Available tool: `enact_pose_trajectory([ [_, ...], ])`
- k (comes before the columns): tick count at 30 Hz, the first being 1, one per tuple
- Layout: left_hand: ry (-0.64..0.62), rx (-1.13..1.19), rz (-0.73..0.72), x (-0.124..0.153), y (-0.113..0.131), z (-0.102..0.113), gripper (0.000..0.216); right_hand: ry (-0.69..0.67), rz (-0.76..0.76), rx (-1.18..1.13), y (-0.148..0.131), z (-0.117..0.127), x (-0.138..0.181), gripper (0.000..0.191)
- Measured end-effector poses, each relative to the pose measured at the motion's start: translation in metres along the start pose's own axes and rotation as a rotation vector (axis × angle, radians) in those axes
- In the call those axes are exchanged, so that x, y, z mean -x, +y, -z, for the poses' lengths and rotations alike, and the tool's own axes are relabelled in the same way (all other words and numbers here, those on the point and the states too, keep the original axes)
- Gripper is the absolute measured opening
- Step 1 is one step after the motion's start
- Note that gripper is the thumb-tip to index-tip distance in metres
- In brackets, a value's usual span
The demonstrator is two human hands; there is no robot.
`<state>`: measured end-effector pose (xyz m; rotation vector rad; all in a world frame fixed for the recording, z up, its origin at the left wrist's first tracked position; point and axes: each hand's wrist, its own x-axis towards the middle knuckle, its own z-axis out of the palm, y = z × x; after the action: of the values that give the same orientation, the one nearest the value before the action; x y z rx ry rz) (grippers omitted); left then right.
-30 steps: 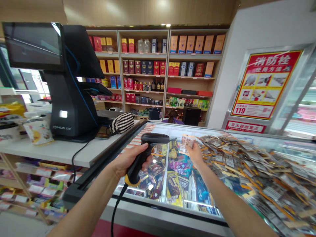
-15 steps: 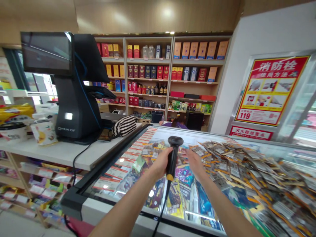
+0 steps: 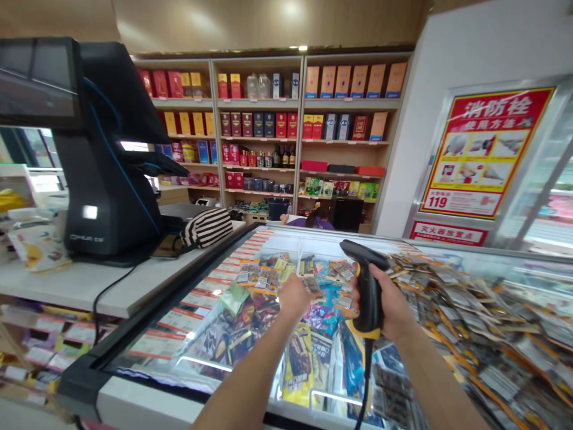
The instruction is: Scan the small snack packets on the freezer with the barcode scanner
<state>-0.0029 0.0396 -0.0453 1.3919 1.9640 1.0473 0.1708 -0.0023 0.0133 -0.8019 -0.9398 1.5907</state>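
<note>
My right hand (image 3: 394, 301) is wrapped round the grip of a black and yellow barcode scanner (image 3: 370, 298). The scanner stands upright with its head at the top, and a cable hangs from its base. Left of it, my left hand (image 3: 295, 297) is closed over the glass top, beside small silver and orange snack packets (image 3: 268, 279). What its fingers hold, if anything, is hidden. A large heap of similar packets (image 3: 452, 304) lies to the right. Colourful snack bags (image 3: 299, 364) show through the glass of the display freezer (image 3: 197, 343).
On the white counter (image 3: 111, 297) at left stand a black cash register terminal (image 3: 102, 179) and a striped pouch (image 3: 208, 227). Beyond the freezer a person in purple (image 3: 308, 222) is partly visible. Shelves (image 3: 257, 107) of boxed goods and bottles line the back wall.
The scanner has gone from my left hand to my right hand and shifted right. My left hand now is closed near the packets. The view has turned slightly.
</note>
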Motion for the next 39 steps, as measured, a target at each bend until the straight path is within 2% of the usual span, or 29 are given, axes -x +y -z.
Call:
enact_pose_trajectory([
  [5,-0.066,-0.079,-0.032,-0.029,-0.013,-0.004,0.027,-0.012,-0.153,0.01,0.014,0.005,-0.003,0.026],
  [8,-0.096,-0.019,-0.106,-0.04,-0.024,0.004,0.026,-0.062,-0.215,-0.035,0.02,0.003,-0.003,0.028],
  [13,-0.094,0.09,-0.191,-0.048,-0.037,0.009,0.028,-0.152,-0.217,-0.102,0.019,-0.006,0.006,0.028],
  [19,-0.053,0.058,-0.182,-0.052,-0.041,0.011,0.025,-0.147,-0.292,-0.102,0.02,-0.012,0.011,0.027],
  [25,0.019,-0.025,-0.179,-0.052,-0.041,0.018,0.025,-0.149,-0.246,-0.111,0.02,-0.008,0.01,0.026],
  [27,0.073,-0.074,-0.176,-0.051,-0.041,0.023,0.023,-0.134,-0.235,-0.095,0.018,-0.004,0.009,0.027],
  [32,0.254,-0.245,-0.09,-0.052,-0.047,0.04,0.053,-0.064,-0.117,-0.058,-0.001,0.009,0.003,0.025],
  [39,0.253,-0.437,-0.02,-0.063,-0.05,0.067,0.032,0.14,0.0,0.018,-0.038,0.066,-0.005,0.022],
])
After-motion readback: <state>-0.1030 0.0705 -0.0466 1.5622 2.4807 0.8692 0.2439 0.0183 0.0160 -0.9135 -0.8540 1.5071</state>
